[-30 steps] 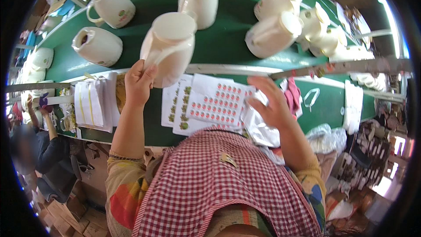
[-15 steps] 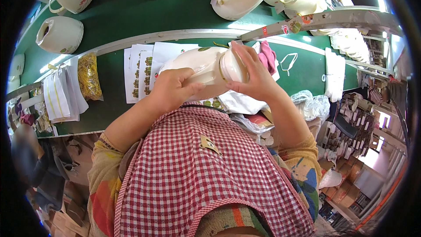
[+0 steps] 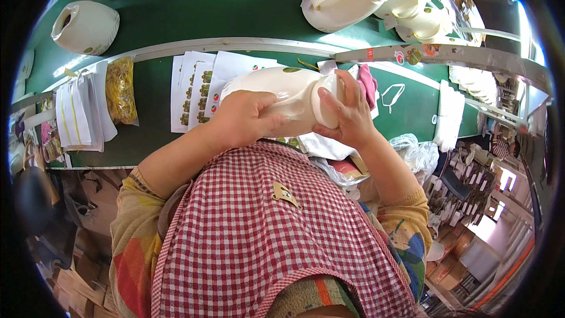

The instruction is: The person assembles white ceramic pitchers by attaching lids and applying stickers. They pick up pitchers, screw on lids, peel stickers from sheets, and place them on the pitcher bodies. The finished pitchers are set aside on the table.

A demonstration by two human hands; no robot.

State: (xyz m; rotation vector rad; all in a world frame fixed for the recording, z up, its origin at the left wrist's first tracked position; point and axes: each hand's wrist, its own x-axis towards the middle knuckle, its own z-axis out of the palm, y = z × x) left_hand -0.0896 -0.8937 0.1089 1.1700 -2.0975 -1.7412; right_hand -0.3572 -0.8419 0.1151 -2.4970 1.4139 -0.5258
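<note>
A glossy cream ceramic jug (image 3: 276, 85) with a green printed mark lies on its side in front of my apron, over the table edge. My left hand (image 3: 247, 118) is closed round its body, the thumb and fingers pressing near the handle side. At the jug's right end is a round white lid (image 3: 325, 109). My right hand (image 3: 353, 112) grips this lid, with the thumb and a finger on its near and upper face and the other fingers curled behind. The jug's underside and some right fingertips are hidden.
Paper sheets with printed decals (image 3: 203, 91) lie beneath and left of the jug. A bag of yellow strips (image 3: 120, 91) and hanging papers (image 3: 79, 115) are further left. Several cream jugs (image 3: 344, 1) stand beyond the metal rail (image 3: 247, 45). A pink cloth (image 3: 368, 85) lies at right.
The jug and both hands appear slightly further right and lower. My right hand's fingers have shifted round the lid, and the lid appears turned more toward the view.
</note>
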